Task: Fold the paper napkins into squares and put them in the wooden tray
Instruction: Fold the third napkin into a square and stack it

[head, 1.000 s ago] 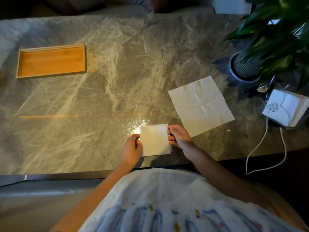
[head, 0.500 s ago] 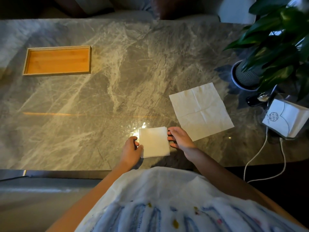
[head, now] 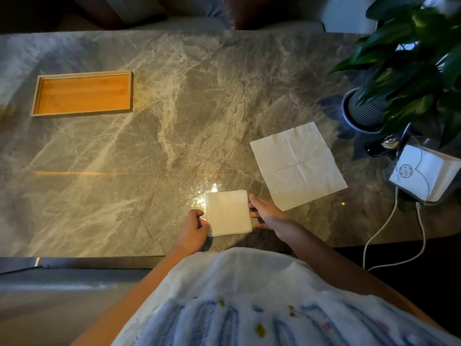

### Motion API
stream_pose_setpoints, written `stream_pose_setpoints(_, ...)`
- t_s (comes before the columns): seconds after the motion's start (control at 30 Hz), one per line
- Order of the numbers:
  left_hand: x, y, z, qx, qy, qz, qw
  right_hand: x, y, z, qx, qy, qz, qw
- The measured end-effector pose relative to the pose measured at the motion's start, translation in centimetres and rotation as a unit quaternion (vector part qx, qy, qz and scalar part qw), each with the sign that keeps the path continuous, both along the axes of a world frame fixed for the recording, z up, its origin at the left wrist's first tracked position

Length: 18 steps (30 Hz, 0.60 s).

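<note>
Lower centre, the folded napkin (head: 228,213) looks light, soft and floppy; left hand (head: 193,227) pinches its left edge, open right hand (head: 268,213) touches the right edge.

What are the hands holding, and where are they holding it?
The folded napkin: the left hand pinches its left edge and the right hand touches its right edge, as it lies on the table.

Two napkins (head: 228,213) (head: 298,166), one tray (head: 83,93)
</note>
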<state>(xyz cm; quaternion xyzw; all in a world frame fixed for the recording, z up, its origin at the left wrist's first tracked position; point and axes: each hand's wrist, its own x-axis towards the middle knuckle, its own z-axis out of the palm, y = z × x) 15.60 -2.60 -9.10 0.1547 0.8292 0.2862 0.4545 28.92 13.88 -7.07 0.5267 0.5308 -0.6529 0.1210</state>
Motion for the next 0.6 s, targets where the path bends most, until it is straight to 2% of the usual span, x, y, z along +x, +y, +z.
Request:
stream_pose_setpoints(0.17, -0.1, -0.2, 0.2, -0.001, 0.024, -0.025, 0.999, 0.4, 0.1, -0.2, 0.026, -0.027, 0.081, 0.996)
stream_pose_setpoints(0.27, -0.1, -0.2, 0.3, -0.007, 0.015, -0.034, 0.999, 0.7, 0.0, -0.3, 0.012, -0.022, 0.088, 0.996)
stream_pose_setpoints(0.47, -0.3, -0.4, 0.8, -0.002, -0.017, 0.014, 1.0, 0.8, 0.4, -0.4, 0.031, -0.026, 0.113, 0.993)
stream_pose_setpoints(0.53, -0.7, -0.5, 1.0, -0.004, -0.019, 0.018, 1.0, 0.8, 0.8, -0.3, 0.078, -0.009, 0.136, 0.988)
stream_pose_setpoints(0.6, -1.0, -0.6, 1.2, -0.014, -0.061, 0.018, 0.998, 0.3, 1.4, 0.1, 0.155, 0.03, 0.143, 0.977)
